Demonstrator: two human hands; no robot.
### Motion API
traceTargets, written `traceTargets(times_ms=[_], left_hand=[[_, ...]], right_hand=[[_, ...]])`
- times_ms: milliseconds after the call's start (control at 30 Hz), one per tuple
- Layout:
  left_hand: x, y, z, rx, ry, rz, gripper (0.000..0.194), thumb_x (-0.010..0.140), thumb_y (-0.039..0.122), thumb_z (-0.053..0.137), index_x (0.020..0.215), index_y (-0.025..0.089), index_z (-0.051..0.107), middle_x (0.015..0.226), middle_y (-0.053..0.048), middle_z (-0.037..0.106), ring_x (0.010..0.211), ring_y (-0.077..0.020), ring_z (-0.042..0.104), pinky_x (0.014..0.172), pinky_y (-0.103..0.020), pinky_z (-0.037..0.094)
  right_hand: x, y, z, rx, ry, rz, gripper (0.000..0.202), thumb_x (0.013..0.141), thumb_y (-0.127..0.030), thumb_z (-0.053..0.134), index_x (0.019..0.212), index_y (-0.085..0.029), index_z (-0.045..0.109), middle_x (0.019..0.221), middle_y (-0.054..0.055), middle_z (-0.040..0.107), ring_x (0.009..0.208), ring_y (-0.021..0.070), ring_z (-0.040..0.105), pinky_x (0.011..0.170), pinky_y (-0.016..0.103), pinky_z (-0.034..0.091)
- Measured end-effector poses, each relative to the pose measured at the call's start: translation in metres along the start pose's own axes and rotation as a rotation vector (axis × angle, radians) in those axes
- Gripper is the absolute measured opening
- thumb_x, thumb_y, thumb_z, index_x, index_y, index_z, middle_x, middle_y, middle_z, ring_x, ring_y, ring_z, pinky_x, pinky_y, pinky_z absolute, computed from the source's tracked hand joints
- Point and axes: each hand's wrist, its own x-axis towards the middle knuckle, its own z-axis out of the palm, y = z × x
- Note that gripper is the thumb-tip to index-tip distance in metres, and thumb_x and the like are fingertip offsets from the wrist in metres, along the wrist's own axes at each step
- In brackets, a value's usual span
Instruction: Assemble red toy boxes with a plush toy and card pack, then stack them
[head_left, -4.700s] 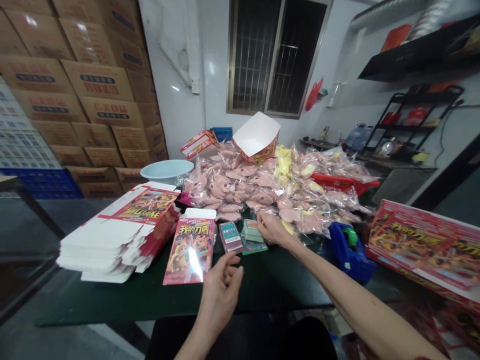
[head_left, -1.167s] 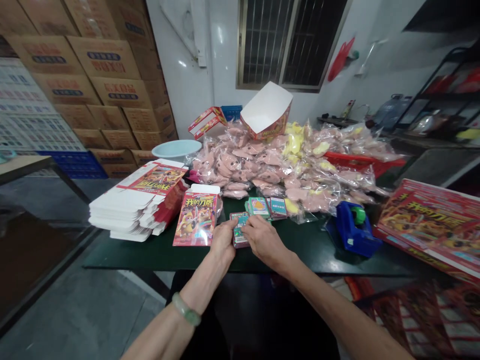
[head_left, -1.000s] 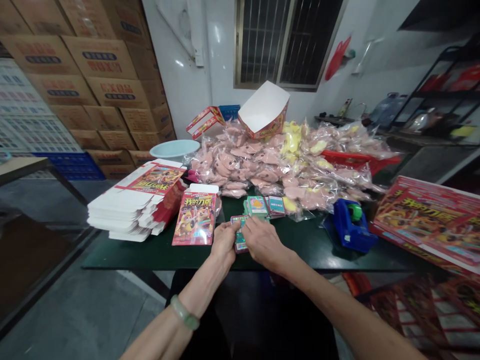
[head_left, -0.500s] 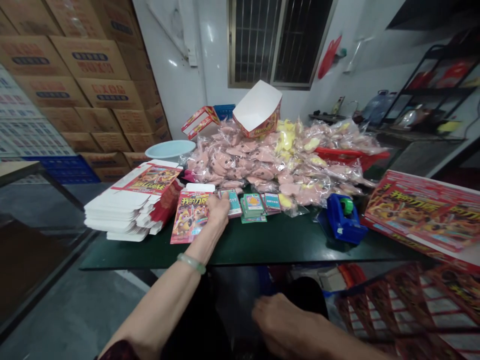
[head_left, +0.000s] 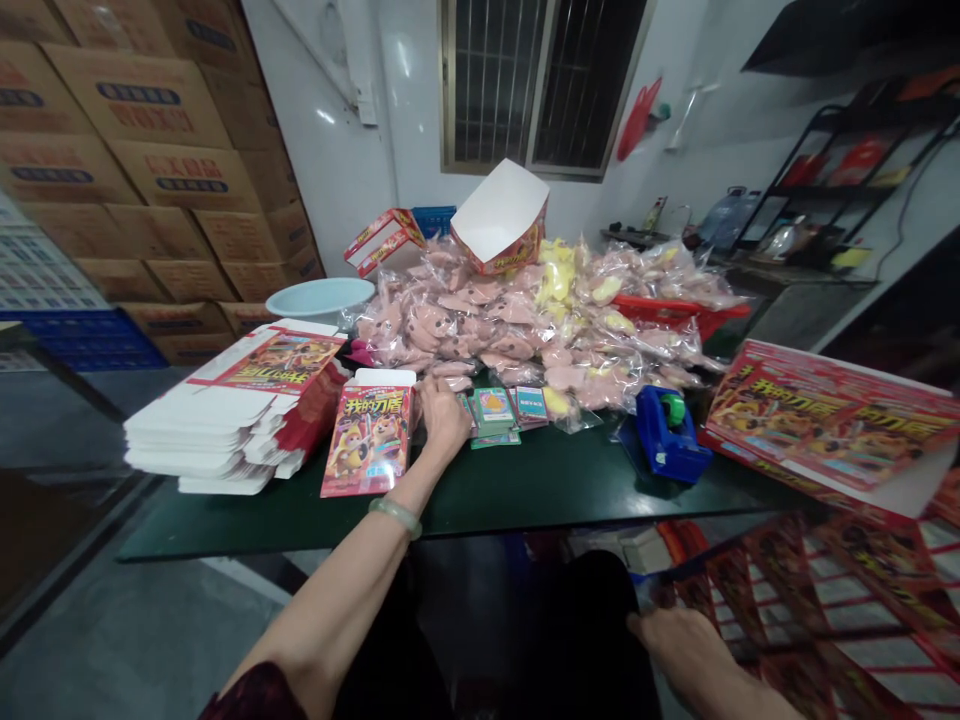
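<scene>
My left hand (head_left: 448, 415), a pale green bangle at its wrist, rests over the leftmost stack of cards (head_left: 469, 408). Its fingers are curled; whatever lies between the fingertips is hidden. To its left lies a flat red printed box (head_left: 369, 437) with a white flap. On its right are a stack of green-edged cards (head_left: 493, 408) and a stack of teal cards (head_left: 531, 403). My right hand (head_left: 686, 645) hangs low beside my right knee, near several red printed boxes (head_left: 802, 590) below the table. Blur hides how its fingers are held.
Bagged pink plush toys (head_left: 480, 320) heap across the back of the green table (head_left: 480, 495). A pile of flattened boxes (head_left: 202, 420) stands left, near a light blue basin (head_left: 319, 296). A blue tape dispenser (head_left: 667, 440) and a large red printed carton (head_left: 825, 425) are right.
My left hand has shifted slightly right, off the red box's edge and over the cards. My right hand has moved right, towards the lower boxes. The whole view has swung a little.
</scene>
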Motion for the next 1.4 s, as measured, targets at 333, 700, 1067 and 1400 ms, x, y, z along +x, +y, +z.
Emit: traceTargets(times_ms=[333, 700, 1067, 1400], left_hand=[[-0.031, -0.072, -0.130, -0.011, 0.225, -0.188, 0.050, 0.068, 0.027, 0.061, 0.113, 0.007, 0.054, 0.110, -0.019, 0.060, 0.108, -0.0327, 0.054, 0.096, -0.048, 0.039], [-0.056, -0.071, -0.134, -0.417, 0.056, -0.304, 0.046, 0.079, 0.050, 0.051, 0.106, 0.014, 0.058, 0.078, -0.006, 0.069, 0.063, -0.0173, 0.064, 0.057, -0.027, 0.053], [-0.096, -0.069, -0.132, -0.318, -0.106, 0.194, 0.033, 0.059, 0.036, 0.078, 0.082, 0.017, 0.066, 0.073, -0.002, 0.068, 0.062, -0.0167, 0.063, 0.059, -0.024, 0.053], [-0.086, -0.078, -0.139, -0.193, 0.108, 0.077, 0.046, 0.053, 0.050, 0.077, 0.084, 0.016, 0.067, 0.065, -0.001, 0.070, 0.055, -0.0197, 0.064, 0.055, -0.028, 0.055]], right_hand=[[0.056, -0.127, -0.134, 0.922, 0.361, -0.396, 0.022, 0.090, -0.024, 0.034, 0.104, -0.019, 0.050, 0.088, 0.003, 0.064, 0.052, 0.0084, 0.054, 0.055, 0.021, 0.042], [0.134, -0.210, -0.160, 0.883, 0.670, -0.262, 0.027, 0.083, -0.033, 0.050, 0.105, -0.019, 0.046, 0.092, 0.005, 0.065, 0.064, 0.0150, 0.059, 0.068, 0.030, 0.046], [0.084, -0.180, -0.158, 0.710, 1.221, -0.435, 0.060, 0.091, -0.026, 0.043, 0.144, -0.016, 0.017, 0.134, 0.015, 0.047, 0.124, 0.0245, 0.045, 0.098, 0.040, 0.044], [0.136, -0.065, -0.169, 0.338, 1.048, -0.154, 0.040, 0.089, -0.025, 0.043, 0.126, -0.009, 0.050, 0.130, 0.020, 0.049, 0.122, 0.0275, 0.045, 0.102, 0.047, 0.036]])
